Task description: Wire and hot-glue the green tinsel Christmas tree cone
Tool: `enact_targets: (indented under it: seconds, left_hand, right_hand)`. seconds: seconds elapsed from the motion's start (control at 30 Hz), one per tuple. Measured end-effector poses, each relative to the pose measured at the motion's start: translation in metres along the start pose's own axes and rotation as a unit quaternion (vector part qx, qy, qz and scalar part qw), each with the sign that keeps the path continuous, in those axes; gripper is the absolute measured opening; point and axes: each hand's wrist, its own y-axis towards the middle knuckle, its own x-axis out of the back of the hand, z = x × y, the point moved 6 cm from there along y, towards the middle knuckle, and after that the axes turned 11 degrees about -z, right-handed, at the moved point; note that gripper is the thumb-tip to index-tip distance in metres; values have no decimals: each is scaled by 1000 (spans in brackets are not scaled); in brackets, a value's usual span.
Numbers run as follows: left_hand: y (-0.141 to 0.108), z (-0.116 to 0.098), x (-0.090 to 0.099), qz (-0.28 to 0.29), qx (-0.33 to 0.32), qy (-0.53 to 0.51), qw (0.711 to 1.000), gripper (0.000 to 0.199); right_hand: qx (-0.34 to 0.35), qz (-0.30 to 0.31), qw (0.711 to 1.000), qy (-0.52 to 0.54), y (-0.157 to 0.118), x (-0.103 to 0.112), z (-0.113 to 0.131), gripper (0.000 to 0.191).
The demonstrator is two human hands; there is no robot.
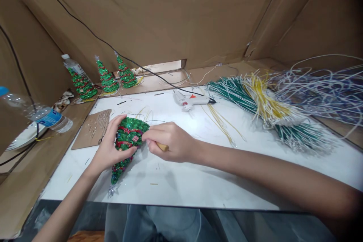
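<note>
A small green decorated tree (128, 134) with red garland lies on the white board, its clear star tip toward the front edge. My left hand (113, 147) is wrapped round its left side, thumb across the front. At the tree's right side, my right hand (166, 141) is closed on a tool with a wooden handle (162, 146); the tool's working end is hidden by my fingers and the tree. Thin wires (144, 114) show just behind the tree's wide base.
Behind stand three similar trees (108, 79) and a bottle (75, 64); another bottle (53, 118) is left. A glue gun (190, 100) lies centre-back, yellow wires (219, 121) beside it. Bundled green wires (235, 92) fill the right. Cardboard (92, 128) lies left.
</note>
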Motion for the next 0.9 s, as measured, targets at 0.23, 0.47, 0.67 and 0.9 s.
enact_targets:
  seconds: [0.23, 0.47, 0.67, 0.9]
  left_hand:
    - [0, -4, 1, 8, -7, 7, 1000, 81]
    - [1, -11, -2, 3, -33, 20, 999, 80]
    - [1, -11, -1, 5, -36, 25, 999, 80]
    - [3, -12, -1, 1, -42, 25, 999, 80]
  right_hand:
    - [215, 46, 964, -152, -11, -8, -3, 27]
    - [145, -43, 973, -171, -28, -22, 5, 22]
    - [-368, -31, 927, 69, 15, -7, -32, 29]
    - [-535, -21, 806, 250, 15, -11, -55, 19]
